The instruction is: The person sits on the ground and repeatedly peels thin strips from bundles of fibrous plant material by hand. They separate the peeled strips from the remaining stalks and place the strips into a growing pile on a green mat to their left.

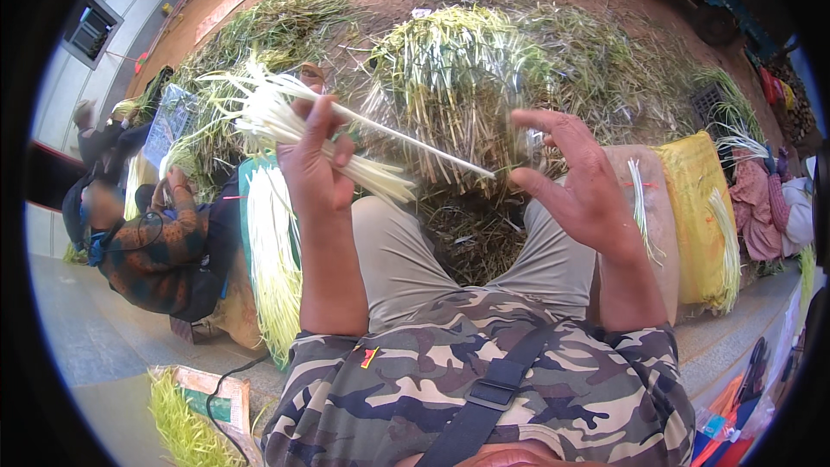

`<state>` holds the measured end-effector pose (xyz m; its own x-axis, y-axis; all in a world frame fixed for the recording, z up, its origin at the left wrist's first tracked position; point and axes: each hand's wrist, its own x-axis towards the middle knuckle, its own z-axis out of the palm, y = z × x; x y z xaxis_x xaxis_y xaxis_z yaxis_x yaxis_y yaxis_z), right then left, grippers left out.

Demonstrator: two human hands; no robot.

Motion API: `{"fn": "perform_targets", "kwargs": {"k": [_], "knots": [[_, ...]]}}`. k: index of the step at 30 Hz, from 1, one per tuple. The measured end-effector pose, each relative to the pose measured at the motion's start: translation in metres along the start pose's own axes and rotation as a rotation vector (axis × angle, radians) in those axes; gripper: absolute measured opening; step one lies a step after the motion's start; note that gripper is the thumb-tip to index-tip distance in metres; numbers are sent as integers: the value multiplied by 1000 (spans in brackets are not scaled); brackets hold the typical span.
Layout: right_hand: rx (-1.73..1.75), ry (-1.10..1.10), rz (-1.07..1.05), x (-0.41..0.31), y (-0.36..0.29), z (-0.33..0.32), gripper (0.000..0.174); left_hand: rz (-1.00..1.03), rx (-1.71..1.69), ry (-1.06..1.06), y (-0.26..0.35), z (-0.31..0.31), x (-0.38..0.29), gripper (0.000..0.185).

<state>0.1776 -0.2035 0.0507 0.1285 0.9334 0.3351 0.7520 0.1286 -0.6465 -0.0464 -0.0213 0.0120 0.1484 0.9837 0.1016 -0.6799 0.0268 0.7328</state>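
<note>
My left hand (321, 155) grips a bunch of pale yellow-green stalks (279, 110), probably garlic chives or garlic shoots, with their leafy tips to the left. One white stalk (421, 144) sticks out from it towards the right. Near that stalk's tip, my right hand (574, 175) is raised with thumb and fingers apart, holding nothing. Beyond my knees lies a large heap of long uncleaned stalks (454, 78), green at the top and brown lower down.
Pale stalks (272, 253) lie beside my left leg. Small tied bunches rest on a tan sack (648, 207) and a yellow sack (697, 207) at right. A seated person (155, 253) works at left, another person (765, 201) at far right. Plant litter (596, 71) covers the ground ahead.
</note>
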Motion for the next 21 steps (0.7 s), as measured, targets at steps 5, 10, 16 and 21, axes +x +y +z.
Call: {"fn": "perform_targets", "kwargs": {"k": [5,10,16,21], "knots": [[141,-168,108,2,3,26,62,-120,0,-13,-19,11,-7,30],[356,-366,283,-5,12,35,38,-219,32,-9,-37,12,-5,30],[563,-425,389,-3,16,24,22,-297,29,7,-51,5,4,30],[880,-173,339,18,14,-3,31,-360,2,2,-48,-5,9,36]]}}
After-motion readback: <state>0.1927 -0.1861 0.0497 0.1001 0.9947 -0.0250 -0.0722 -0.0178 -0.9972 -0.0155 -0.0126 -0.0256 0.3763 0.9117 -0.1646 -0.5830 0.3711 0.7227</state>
